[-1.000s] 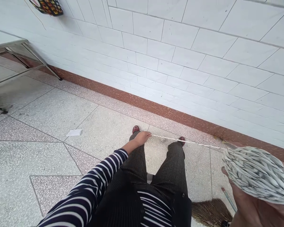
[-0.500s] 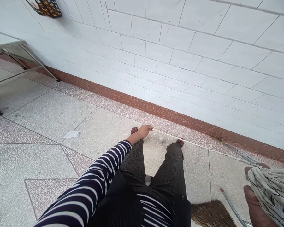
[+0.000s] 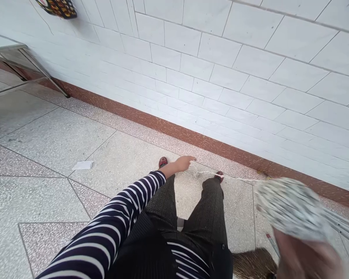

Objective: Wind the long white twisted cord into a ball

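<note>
My left hand [image 3: 184, 163], in a navy-and-white striped sleeve, reaches out low ahead of me with its fingers closed round a thin white cord [image 3: 241, 178]. The cord runs right from there, across my right shoe, to a thick bundle of wound cord [image 3: 291, 207], white with dark flecks. My right hand [image 3: 306, 254], close to the camera and smeared by motion, is wrapped round this bundle from below; its fingers are partly hidden. A small light tangle [image 3: 195, 174] shows between my feet near the left hand.
A white tiled wall [image 3: 197, 73] with a red-brown skirting rises ahead. A metal-legged table [image 3: 36, 64] stands at the left. White paper [image 3: 83, 165] lies on the speckled floor. A broom head [image 3: 254, 263] and a metal bar [image 3: 344, 226] lie at the right.
My right hand has swung left and up with the cord bundle, turning it over. My left hand has shifted slightly right. The cord between them now sags and spans a shorter distance.
</note>
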`<move>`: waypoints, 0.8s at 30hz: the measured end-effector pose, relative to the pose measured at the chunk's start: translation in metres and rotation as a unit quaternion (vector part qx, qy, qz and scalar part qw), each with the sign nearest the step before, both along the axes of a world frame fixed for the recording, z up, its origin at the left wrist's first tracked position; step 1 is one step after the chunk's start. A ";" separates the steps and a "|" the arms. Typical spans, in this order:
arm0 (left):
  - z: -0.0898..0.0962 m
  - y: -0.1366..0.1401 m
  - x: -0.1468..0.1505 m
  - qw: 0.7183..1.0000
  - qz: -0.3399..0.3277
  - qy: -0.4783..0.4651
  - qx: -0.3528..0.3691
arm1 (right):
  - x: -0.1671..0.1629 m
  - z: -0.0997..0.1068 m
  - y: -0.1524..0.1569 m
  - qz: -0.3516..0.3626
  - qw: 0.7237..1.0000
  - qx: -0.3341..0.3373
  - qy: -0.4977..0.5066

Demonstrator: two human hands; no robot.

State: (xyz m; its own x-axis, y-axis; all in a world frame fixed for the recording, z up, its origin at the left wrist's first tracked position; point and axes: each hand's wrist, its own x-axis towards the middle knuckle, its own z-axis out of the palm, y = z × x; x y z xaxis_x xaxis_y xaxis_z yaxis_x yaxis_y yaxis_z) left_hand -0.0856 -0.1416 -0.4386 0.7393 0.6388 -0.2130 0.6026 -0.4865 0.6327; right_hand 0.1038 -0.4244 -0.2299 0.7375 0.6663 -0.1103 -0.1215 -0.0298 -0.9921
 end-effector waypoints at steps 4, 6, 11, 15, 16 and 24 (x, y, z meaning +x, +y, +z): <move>0.035 -0.048 0.035 0.955 -0.016 -0.260 -0.146 | -0.030 -0.012 0.054 0.140 0.987 -0.004 0.076; 0.055 -0.070 0.042 0.912 -0.039 -0.346 -0.217 | -0.036 -0.016 0.072 0.162 0.982 -0.020 0.099; 0.074 -0.099 0.027 0.916 -0.052 -0.298 -0.264 | -0.033 -0.018 0.084 0.202 0.977 -0.031 0.067; 0.059 -0.120 -0.004 0.944 -0.051 -0.249 -0.211 | -0.018 -0.036 0.084 0.203 0.977 -0.055 -0.038; 0.056 -0.126 -0.012 0.954 -0.055 -0.222 -0.192 | -0.014 -0.045 0.085 0.194 0.976 -0.066 -0.072; 0.079 -0.133 -0.043 0.973 -0.167 -0.085 0.135 | -0.025 -0.133 0.094 0.175 0.945 -0.174 -0.214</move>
State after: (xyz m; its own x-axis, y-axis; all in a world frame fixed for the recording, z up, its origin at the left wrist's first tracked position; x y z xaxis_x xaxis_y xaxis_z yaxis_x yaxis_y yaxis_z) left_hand -0.1284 -0.2743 -0.3592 0.9256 0.3716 0.0727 0.2794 -0.7997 0.5314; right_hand 0.0791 -0.3302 -0.3632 0.5044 0.8566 -0.1087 0.3671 -0.3266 -0.8709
